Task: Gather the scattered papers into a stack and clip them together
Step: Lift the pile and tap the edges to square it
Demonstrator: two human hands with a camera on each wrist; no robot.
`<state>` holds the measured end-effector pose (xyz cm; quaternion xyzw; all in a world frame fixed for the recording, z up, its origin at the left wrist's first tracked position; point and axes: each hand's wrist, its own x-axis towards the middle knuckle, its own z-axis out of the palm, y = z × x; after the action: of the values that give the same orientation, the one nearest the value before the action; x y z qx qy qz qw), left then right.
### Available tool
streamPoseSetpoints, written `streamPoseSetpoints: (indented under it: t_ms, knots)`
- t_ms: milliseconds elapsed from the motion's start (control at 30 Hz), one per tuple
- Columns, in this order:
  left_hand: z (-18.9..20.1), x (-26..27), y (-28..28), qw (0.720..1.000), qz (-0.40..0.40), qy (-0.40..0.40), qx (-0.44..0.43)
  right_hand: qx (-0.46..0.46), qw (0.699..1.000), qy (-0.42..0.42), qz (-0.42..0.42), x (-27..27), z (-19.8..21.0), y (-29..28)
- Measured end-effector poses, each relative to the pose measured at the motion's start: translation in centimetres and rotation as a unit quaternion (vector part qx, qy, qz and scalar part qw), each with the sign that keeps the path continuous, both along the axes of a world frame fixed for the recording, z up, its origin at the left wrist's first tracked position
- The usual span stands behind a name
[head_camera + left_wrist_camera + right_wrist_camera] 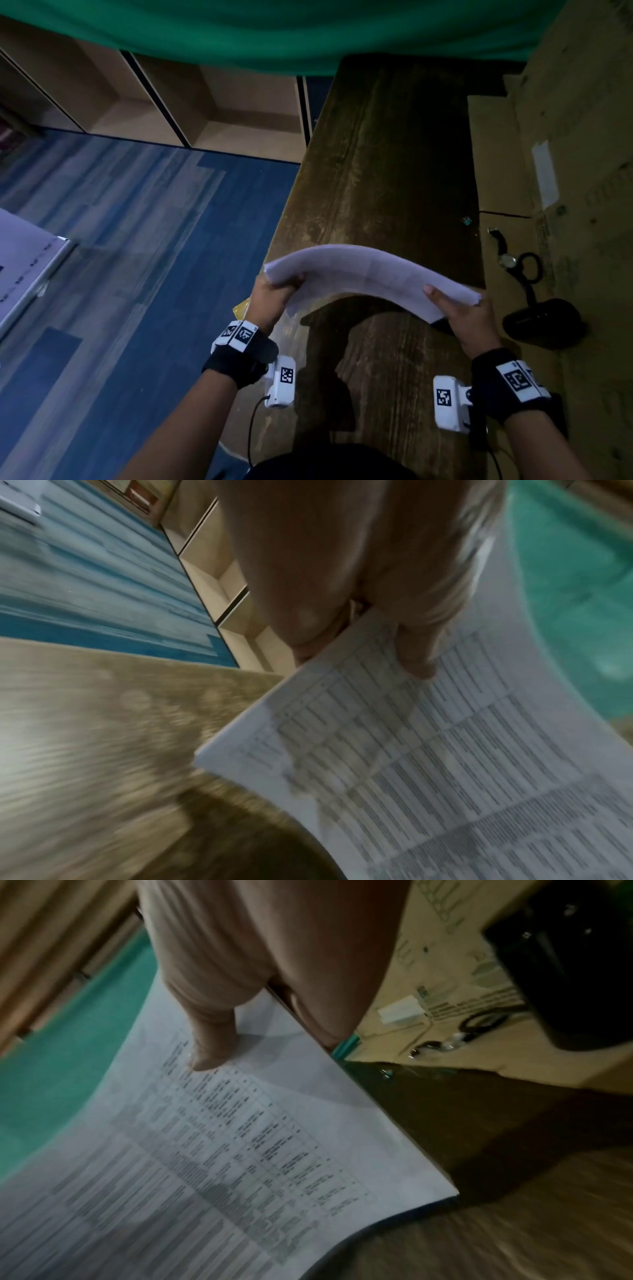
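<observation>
Above near end of desk (376,154), paper stack (370,274) held clear of surface, long axis left-right, bowed upward mid-span. Left hand (274,296) pinches left short edge, thumb on top; right hand (462,313) grips right short edge likewise. Both equally near. Farther right, small clip-like object (466,221) near desk edge; right hand closer to it. Beyond, wristwatch (507,260) on cardboard (565,137).

Papers (370,277) above the table (387,154) — cardboard (496,164) to its right, wristwatch (507,261) on it.
</observation>
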<state>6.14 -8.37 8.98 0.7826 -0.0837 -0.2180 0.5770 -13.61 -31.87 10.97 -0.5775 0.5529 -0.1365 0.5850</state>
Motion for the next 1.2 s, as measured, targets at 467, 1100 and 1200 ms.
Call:
streamPoseSetpoints:
  t_ms: [467,1100,1200]
  knots:
    - [-1.4,-1.3,-0.3,0.999,-0.012,-0.018,0.045,-0.001,0.999,0.04,-0.009,-0.9,-2.7,-0.1]
    - [13.0,-1.5,-4.9,0.815,-0.325,-0.423,0.226,-0.345,0.814,-0.037,0.466,4.9,9.3,-0.1]
    - [14.1,0.0,-3.3,0.86,-0.276,-0.38,0.198,-0.281,0.875,-0.06,0.389,3.8,9.5,-0.6]
